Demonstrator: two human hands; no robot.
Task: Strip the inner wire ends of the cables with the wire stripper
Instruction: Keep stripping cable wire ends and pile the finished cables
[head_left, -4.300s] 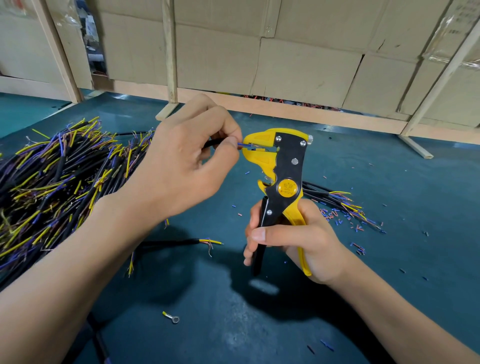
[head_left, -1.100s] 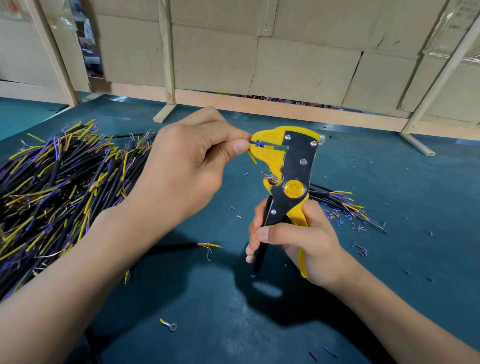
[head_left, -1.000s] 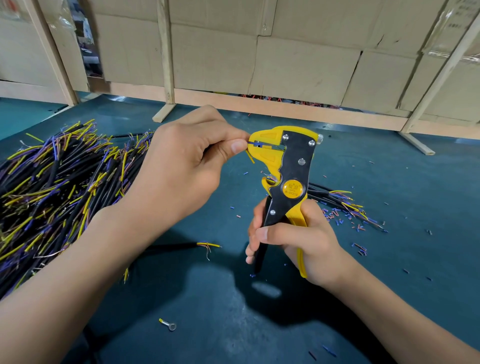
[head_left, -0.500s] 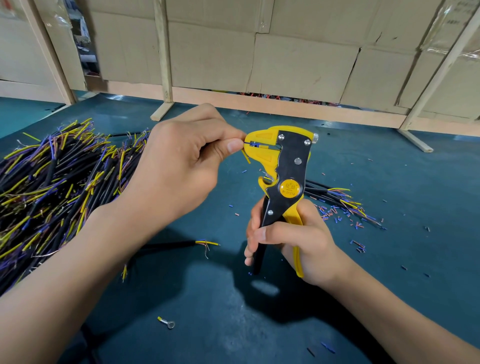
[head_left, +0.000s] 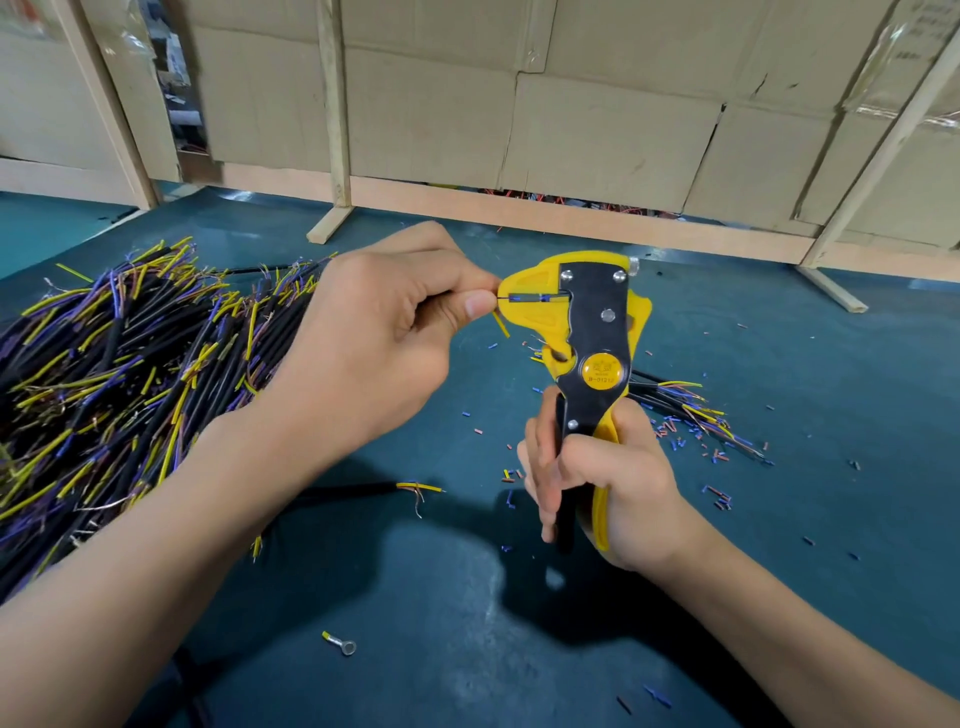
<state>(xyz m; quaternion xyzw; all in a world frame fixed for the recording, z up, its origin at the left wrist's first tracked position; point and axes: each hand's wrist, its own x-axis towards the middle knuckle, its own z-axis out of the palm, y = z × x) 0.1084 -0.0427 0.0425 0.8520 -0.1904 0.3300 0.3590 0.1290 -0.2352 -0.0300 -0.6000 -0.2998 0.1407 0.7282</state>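
Head view: blue wire now seated in the stripper, handles squeezed more than half a second ago.

Left hand pinching the cable, blue wire inside the wire stripper; right hand fingers clenched round both handles above the counter. Probably insulation cut, pull-off next; yellow wire hanging free below, unstripped.

My left hand is raised, fingers curled, thumb and forefinger pinching together at its right edge. Lower and to its right, my right hand stands upright, fingers wrapped tight in a squeezing fist.
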